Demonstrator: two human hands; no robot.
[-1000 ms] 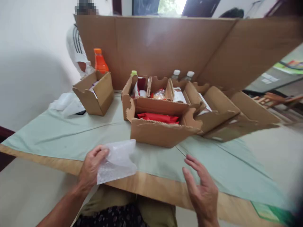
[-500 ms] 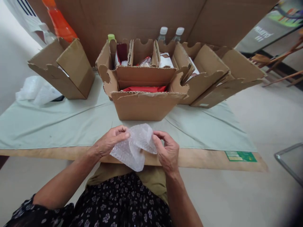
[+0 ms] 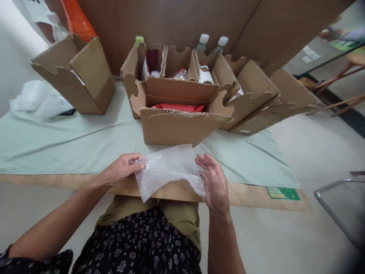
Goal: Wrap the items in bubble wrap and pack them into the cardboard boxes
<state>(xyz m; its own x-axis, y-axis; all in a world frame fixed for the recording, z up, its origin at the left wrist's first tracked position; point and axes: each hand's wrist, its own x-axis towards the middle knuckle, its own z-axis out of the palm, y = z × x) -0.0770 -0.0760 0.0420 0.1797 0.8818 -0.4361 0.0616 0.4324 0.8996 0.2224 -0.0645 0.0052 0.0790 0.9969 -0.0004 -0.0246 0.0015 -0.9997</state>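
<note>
A clear sheet of bubble wrap [image 3: 168, 165] spreads between my two hands, over the front edge of the cloth-covered table [image 3: 85, 148]. My left hand [image 3: 122, 169] pinches its left end between thumb and fingers. At the other end my right hand [image 3: 215, 180] is open, fingers apart and palm turned toward the sheet, close against its right edge. Just beyond the sheet stands a cardboard box [image 3: 182, 127] with a red packet [image 3: 179, 107] inside.
Behind that box, several open cardboard bins [image 3: 251, 80] stand in a row. Another bin [image 3: 94, 76] is at the left, near crumpled bubble wrap [image 3: 31, 95] and an orange bottle [image 3: 78, 21]. White-capped bottles [image 3: 203, 40] stand at the back. A green card [image 3: 282, 193] lies at the right front edge.
The bubble wrap, folded and bunched before, is now spread out wider. My right hand has moved right and its fingers have opened. My left hand has shifted slightly left, still pinching.
</note>
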